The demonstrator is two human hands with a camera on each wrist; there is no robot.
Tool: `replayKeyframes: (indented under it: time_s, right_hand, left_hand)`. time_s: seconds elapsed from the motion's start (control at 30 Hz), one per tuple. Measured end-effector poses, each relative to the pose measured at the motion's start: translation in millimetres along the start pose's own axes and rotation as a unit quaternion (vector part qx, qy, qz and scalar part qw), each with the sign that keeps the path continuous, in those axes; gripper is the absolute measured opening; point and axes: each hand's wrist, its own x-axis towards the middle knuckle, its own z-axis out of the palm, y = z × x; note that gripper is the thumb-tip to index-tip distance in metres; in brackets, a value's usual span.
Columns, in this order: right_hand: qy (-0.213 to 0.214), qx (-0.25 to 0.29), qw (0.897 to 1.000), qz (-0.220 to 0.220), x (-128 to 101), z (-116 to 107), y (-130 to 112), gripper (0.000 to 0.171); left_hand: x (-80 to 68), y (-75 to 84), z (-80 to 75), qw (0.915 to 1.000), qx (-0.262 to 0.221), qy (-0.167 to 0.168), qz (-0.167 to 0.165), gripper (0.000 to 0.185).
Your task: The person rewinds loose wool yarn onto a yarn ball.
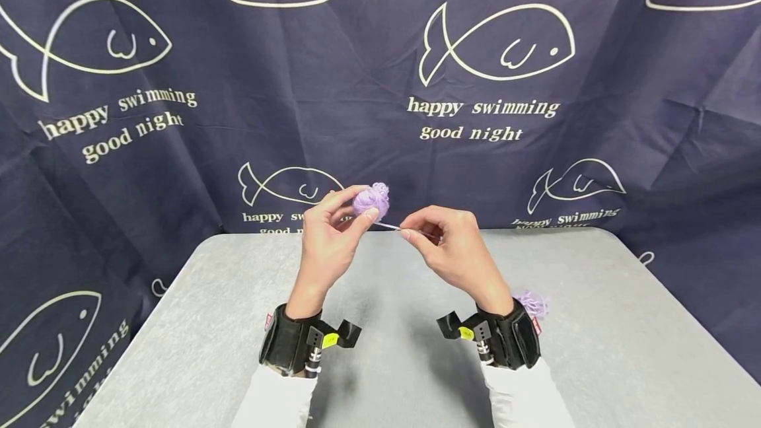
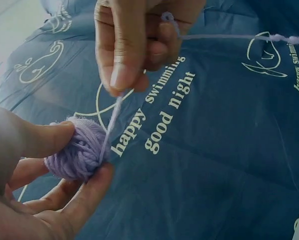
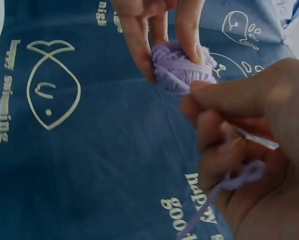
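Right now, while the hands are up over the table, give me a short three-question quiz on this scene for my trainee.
1. True or false: the small lilac yarn ball rests on the grey table.
2. Which hand pinches the thin lilac strand running out of the ball? A. left hand B. right hand
3. What lies on the table beside the right wrist?

Key:
1. False: the left hand holds it up above the table.
2. B.
3. A loose tuft of lilac yarn.
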Motion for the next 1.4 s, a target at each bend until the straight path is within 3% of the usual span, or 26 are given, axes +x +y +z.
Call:
replayKeyframes:
  time_s: [0.17,0.37,0.53,0.63,0.8,0.97,1.07,1.23,1.4]
  right_hand:
    - [-0.048,-0.054,0.997,0.013,-0.8,-2.2,-2.3,0.013]
    - [-0.058,-0.059,0.996,-0.032,-0.4,-0.7,-4.8,0.013]
    - [-0.061,-0.046,0.996,-0.049,-1.3,-2.6,-6.6,0.015]
    - [-0.043,-0.036,0.997,-0.06,-1.0,-3.4,-5.4,0.014]
    - [0.038,-0.025,0.994,-0.099,2.3,-7.1,0.9,0.013]
    - [0.093,0.005,0.989,-0.112,4.9,-12.1,2.8,0.008]
    - [0.115,0.023,0.987,-0.113,5.8,-12.4,4.3,0.006]
    - [0.134,0.054,0.984,-0.101,6.5,-9.0,10.0,0.012]
    - [0.126,0.086,0.986,-0.071,5.5,-0.7,19.6,0.013]
  left_hand:
    - [-0.2,-2.0,-2.6,0.9982,0.054,0.026,-0.003,0.032]
    - [-2.4,-4.3,-0.3,0.9849,0.172,0.024,-0.007,0.031]
    - [-2.3,-7.7,3.3,0.9793,0.201,0.024,-0.002,0.031]
    - [-1.9,-8.8,3.0,0.978,0.208,-0.004,-0.011,0.03]
    - [0.9,-3.8,-6.9,0.9782,0.142,-0.137,-0.063,0.026]
    - [1.7,-0.9,-17.7,0.958,0.071,-0.255,-0.111,0.028]
    - [1.3,-0.7,-20.9,0.9454,0.029,-0.306,-0.108,0.031]
    - [0.3,2.3,-21.3,0.9297,-0.055,-0.353,-0.089,0.031]
    - [-0.7,7.0,-16.5,0.9289,-0.144,-0.333,-0.075,0.033]
